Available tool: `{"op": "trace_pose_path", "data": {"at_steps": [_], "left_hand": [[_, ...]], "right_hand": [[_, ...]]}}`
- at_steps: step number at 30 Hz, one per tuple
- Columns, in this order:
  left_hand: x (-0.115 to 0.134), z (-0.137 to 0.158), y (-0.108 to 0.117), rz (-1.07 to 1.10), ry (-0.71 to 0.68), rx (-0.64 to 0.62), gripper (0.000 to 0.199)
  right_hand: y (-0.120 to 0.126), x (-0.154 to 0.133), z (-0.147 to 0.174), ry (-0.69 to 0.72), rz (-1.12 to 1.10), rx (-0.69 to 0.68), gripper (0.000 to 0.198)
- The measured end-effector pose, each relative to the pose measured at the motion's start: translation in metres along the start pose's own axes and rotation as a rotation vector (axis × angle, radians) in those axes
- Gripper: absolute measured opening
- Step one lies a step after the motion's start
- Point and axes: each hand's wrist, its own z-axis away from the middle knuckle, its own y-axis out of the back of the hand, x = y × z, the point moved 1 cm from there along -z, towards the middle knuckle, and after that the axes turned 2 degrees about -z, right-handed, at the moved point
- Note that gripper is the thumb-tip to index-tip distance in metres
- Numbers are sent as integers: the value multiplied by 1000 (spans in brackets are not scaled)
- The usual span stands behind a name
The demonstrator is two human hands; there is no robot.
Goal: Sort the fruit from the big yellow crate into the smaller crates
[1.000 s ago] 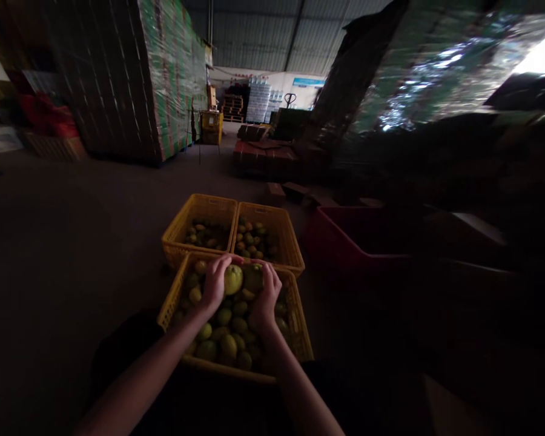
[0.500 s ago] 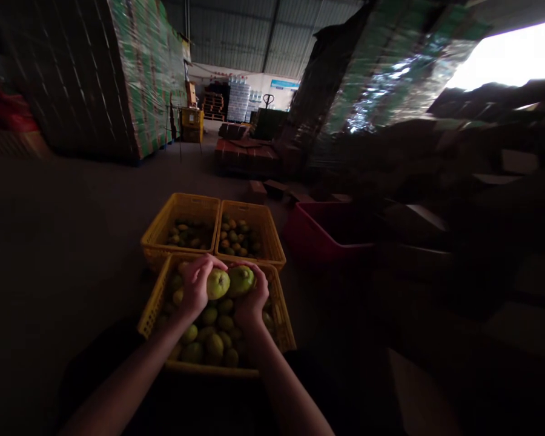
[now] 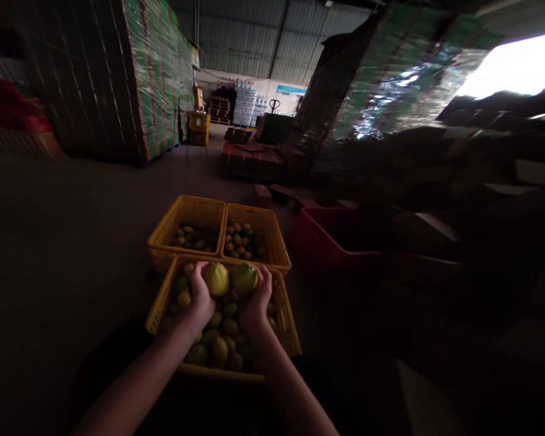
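Note:
My left hand [image 3: 201,297] is closed around a yellow-green, ridged fruit [image 3: 217,280] that looks like a papaya. A greener papaya [image 3: 244,280] sits in my right hand [image 3: 258,298], its fingers wrapped round the far side. Both fruits are held side by side, close together, above the near yellow crate [image 3: 295,330]. Below my hands, that crate holds many loose green and yellowish papayas [image 3: 218,349]. My wrists and forearms hide part of its contents.
Two more yellow crates, left [image 3: 163,233] and right [image 3: 279,242], stand just beyond with fruit low inside. A red bin [image 3: 322,239] is to the right. Cardboard pieces [image 3: 281,192] lie behind it. Tall wrapped stacks [image 3: 158,79] rise farther back; the right side is dark.
Both papayas have been turned in my hands, so their ridged, pointed ends now face more upward. The whole view has shifted slightly; both hands keep their hold.

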Motion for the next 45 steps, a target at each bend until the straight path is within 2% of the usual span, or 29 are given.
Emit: {"op": "trace_pose_path", "data": {"at_steps": [3,8,12,15,18,21,25,28,34,40,43,45], "left_hand": [[3,6,0,83,50,-40,16],[8,11,-3,117,247,-149,18],[8,11,-4,108,286,-213,23],[6,9,-6,114,230,-228,15],[8,7,-8,115,96,-274,11],[10,8,-9,74,12,-356,18],[11,9,-6,-32,-107,-506,29],[9,9,-4,-59,-166,-559,31],[9,9,-3,-174,-165,-599,30],[16,8,-4,-291,-46,-661,26],[13,7,-5,-206,32,-600,28],[9,4,-4,-55,89,-484,32]], "right_hand": [[-4,-9,-4,-150,-43,67,24],[-4,-20,-8,-73,-49,3,29],[-5,-23,-7,-187,-71,-11,32],[-5,-26,-6,-203,-112,16,32],[-6,-26,-7,-205,-109,-49,37],[-6,-25,-6,-220,-103,-91,41],[-9,-27,-1,-212,-99,-82,42],[-11,-30,2,-253,-103,-63,45],[-11,-32,1,-213,-108,-64,34],[-5,-27,-1,-256,-106,-134,31],[-1,-22,-6,-263,-200,-122,26],[2,-20,-10,-286,-266,-96,24]]}}
